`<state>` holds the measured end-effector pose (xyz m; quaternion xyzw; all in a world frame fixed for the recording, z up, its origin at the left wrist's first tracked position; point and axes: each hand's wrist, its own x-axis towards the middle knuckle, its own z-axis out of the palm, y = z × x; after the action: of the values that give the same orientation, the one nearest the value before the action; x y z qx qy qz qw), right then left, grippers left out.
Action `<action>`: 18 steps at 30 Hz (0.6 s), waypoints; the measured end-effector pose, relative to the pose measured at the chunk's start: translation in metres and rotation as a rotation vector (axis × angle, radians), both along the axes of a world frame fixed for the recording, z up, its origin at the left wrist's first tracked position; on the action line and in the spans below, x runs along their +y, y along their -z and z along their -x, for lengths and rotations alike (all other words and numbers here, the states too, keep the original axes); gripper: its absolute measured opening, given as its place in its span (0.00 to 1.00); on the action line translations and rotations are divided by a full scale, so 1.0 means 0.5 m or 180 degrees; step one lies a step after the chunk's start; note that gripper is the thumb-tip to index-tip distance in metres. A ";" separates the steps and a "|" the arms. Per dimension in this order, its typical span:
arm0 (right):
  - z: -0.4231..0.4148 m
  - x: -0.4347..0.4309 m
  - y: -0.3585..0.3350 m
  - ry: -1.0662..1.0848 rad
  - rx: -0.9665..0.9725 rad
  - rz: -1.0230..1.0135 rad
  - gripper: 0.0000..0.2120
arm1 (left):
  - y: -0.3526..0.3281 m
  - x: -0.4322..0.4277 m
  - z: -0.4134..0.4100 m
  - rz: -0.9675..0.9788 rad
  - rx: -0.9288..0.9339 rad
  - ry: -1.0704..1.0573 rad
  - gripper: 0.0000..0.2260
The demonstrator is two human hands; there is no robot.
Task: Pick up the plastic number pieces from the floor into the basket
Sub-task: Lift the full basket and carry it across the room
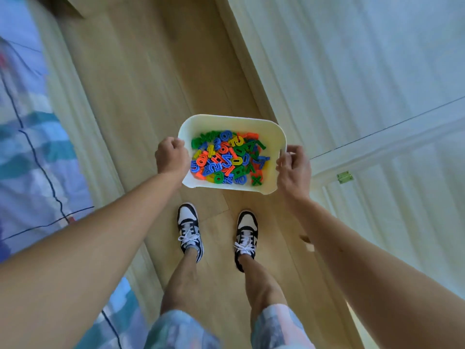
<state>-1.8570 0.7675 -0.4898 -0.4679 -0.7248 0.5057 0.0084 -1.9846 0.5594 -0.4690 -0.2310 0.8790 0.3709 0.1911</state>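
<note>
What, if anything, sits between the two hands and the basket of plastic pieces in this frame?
Nothing visible. The left hand is closed on the left rim of the white basket and the right hand on its right rim, holding it above the wooden floor. The plastic number pieces lie inside it.

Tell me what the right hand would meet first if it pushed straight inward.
The right hand already grips the basket at its rim, so the wall comes first; beyond lie the plastic number pieces. Depth is uncertain.

Light wooden plank floor (141,102)

It runs from upper left to the lower middle of the frame; two black-and-white sneakers (190,231) stand on it, lower centre.
</note>
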 end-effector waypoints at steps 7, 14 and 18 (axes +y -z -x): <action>0.047 -0.024 -0.353 -0.0704 0.0707 -0.0295 0.09 | -0.328 -0.108 -0.045 -0.0396 0.0447 -0.0316 0.10; 0.043 -0.100 -0.614 -0.1115 0.1195 -0.0298 0.10 | -0.598 -0.210 -0.127 -0.0886 0.0809 -0.0786 0.10; 0.031 -0.154 -0.725 -0.1418 0.1398 -0.0287 0.10 | -0.720 -0.281 -0.184 -0.0989 0.1047 -0.1050 0.10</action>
<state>-1.8724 0.6905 -0.1272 -0.1764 -0.8120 0.5514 0.0746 -1.8928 0.4190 -0.1092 -0.2756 0.7813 0.5598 0.0161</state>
